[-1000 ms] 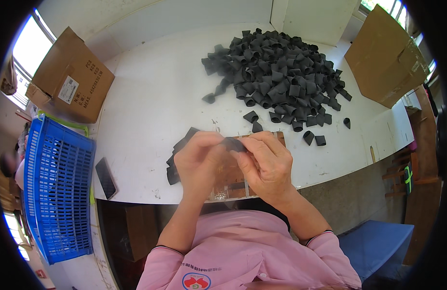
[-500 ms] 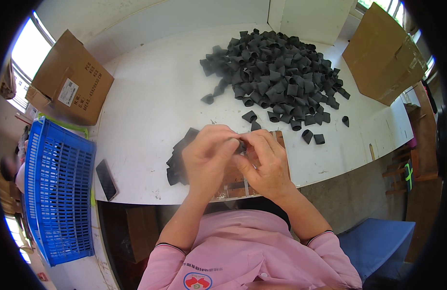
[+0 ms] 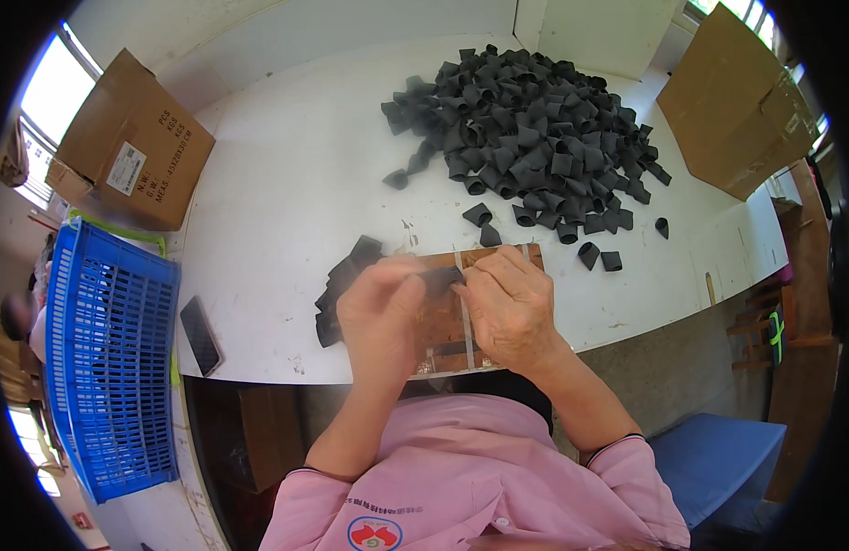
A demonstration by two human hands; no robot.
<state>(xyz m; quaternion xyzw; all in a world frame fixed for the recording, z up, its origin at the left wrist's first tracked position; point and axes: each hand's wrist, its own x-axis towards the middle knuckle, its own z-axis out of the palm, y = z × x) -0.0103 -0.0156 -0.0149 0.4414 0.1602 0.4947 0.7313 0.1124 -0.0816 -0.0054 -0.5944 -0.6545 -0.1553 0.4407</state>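
My left hand (image 3: 380, 310) and my right hand (image 3: 507, 298) meet over a brown wooden board (image 3: 445, 323) at the near edge of the white table (image 3: 287, 174). Both pinch a small flat black piece (image 3: 440, 276) between their fingertips. A stack of flat black pieces (image 3: 344, 280) lies just left of my left hand. A large heap of black folded pieces (image 3: 535, 129) covers the far middle of the table, with a few loose ones (image 3: 597, 257) near my right hand.
A blue plastic crate (image 3: 107, 358) stands at the left, a dark phone (image 3: 201, 335) beside it. Cardboard boxes sit at the far left (image 3: 130, 142) and far right (image 3: 737, 106). A blue seat (image 3: 718, 455) is at the lower right.
My hands have stayed over the board, working the black piece; the fingers have shifted slightly closer together around it.
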